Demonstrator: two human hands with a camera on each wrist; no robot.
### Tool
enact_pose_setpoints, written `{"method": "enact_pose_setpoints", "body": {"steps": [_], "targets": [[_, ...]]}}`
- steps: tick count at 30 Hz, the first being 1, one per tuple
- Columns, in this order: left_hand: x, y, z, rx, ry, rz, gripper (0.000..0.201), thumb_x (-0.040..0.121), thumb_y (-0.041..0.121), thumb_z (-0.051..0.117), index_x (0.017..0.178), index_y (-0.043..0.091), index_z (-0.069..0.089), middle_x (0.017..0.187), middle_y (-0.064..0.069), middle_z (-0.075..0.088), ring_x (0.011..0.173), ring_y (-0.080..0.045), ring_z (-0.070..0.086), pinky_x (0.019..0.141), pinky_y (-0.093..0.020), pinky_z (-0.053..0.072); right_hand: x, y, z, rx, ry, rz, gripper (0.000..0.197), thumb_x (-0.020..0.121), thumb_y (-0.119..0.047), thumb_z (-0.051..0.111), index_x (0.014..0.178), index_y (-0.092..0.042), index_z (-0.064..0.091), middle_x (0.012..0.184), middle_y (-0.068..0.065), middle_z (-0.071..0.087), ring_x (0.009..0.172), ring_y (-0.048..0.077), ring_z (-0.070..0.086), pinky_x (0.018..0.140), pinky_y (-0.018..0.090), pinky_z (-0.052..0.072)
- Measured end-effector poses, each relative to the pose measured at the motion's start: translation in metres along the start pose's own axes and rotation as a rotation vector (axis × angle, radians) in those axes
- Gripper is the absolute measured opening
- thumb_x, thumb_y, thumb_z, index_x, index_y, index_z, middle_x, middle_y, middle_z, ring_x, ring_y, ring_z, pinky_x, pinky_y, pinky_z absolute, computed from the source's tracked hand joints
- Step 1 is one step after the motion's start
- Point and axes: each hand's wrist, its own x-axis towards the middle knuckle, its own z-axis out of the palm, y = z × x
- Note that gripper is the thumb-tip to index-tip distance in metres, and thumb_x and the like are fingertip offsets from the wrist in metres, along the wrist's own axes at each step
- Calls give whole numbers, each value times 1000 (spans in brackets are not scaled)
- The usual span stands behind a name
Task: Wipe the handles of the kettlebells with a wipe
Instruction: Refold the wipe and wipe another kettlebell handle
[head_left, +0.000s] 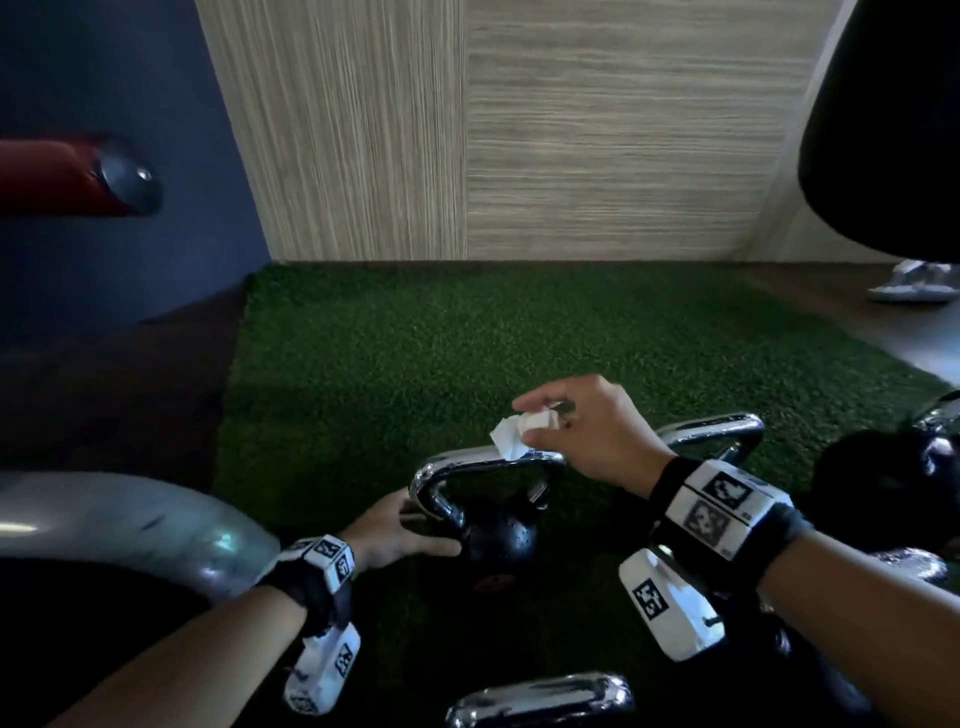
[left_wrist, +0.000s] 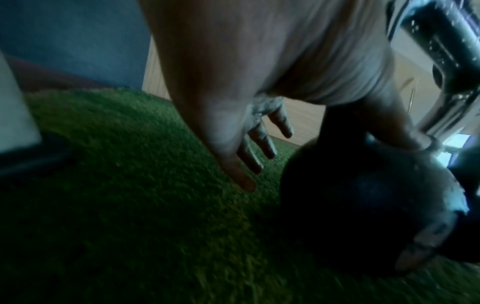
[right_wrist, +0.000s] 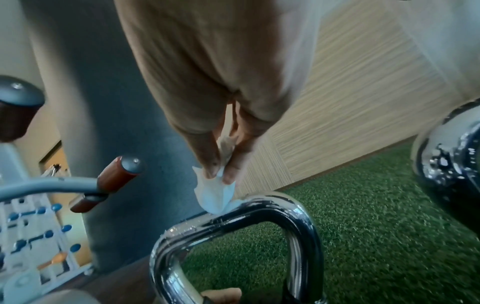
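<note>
A black kettlebell (head_left: 501, 540) with a chrome handle (head_left: 488, 465) stands on green turf (head_left: 415, 364) in the middle of the head view. My right hand (head_left: 550, 421) pinches a crumpled white wipe (head_left: 511, 436) between thumb and fingers just above the handle's top bar. In the right wrist view the wipe (right_wrist: 215, 193) hangs from my fingertips (right_wrist: 207, 170) and its lower edge touches the handle (right_wrist: 259, 214). My left hand (head_left: 400, 530) rests against the kettlebell's left side, fingers straight and spread. In the left wrist view its thumb lies on the black ball (left_wrist: 363, 205).
More chrome-handled kettlebells stand behind my right hand (head_left: 727, 428), at the far right (head_left: 935, 457) and at the bottom edge (head_left: 540, 699). A grey machine tube (head_left: 130, 519) and a red grip (head_left: 62, 176) are at the left. A wood-pattern wall (head_left: 571, 130) bounds the turf.
</note>
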Motion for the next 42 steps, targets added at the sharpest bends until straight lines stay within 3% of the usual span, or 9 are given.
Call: {"method": "enact_pose_setpoints", "body": {"steps": [2,6,13,18,22,26,29,37,42], "targets": [[7,-2,17,-8,-3,54,88,56,35,98,133,38,54,117,23,66,105,21,58,99,-5,42,3,0,8,-86,-14,-57,25,82,-20,83,105,-27,79,95,-15,69,82,-7,59,70,3,42],[20,-14,34,-73,62,79,95,50,56,97,135,49,55,127,26,64,120,9,56,109,-20,40,7,1,26,-158,-50,-230,18,86,-19,80,103,-20,82,97,-5,72,87,3,63,76,4,39],[25,-16,38,-123,103,38,82,54,70,87,130,56,57,122,29,61,118,2,58,102,-20,43,10,7,32,-353,-144,-334,12,89,-16,76,95,-8,82,88,1,68,82,15,64,76,25,52],[17,-2,41,-130,100,8,60,81,62,72,137,56,50,125,22,53,116,-5,50,96,-19,36,10,19,6,-368,-143,-143,13,90,-26,76,98,-17,81,87,-11,65,77,4,59,67,12,42],[16,-3,42,-149,117,13,60,81,61,72,137,54,51,133,18,53,125,-6,48,99,-20,34,13,7,25,-381,-184,-194,8,89,-18,75,91,-12,80,90,4,75,82,17,71,78,30,58],[14,-3,44,-146,157,28,57,84,55,72,138,52,52,125,25,52,121,-4,46,99,-20,32,16,13,15,-379,-142,-70,14,86,-19,79,100,-20,81,99,-3,75,85,7,65,72,14,45],[12,-1,44,-157,170,39,55,84,53,73,136,51,54,115,33,49,117,-3,47,97,-19,33,18,19,-1,-373,-135,32,13,80,-16,83,93,-18,83,89,-5,74,80,3,63,62,2,37],[11,-3,44,-167,172,74,53,85,52,73,135,52,55,120,27,53,121,-4,48,101,-22,33,26,30,-3,-315,-162,114,15,71,-7,85,81,-19,83,66,-15,67,66,-1,63,51,3,39],[8,-1,44,-173,168,77,54,85,52,73,136,51,55,122,23,52,121,-4,47,102,-22,32,23,55,-15,99,-318,351,16,77,5,82,92,2,80,79,11,79,77,22,77,74,34,65]]}}
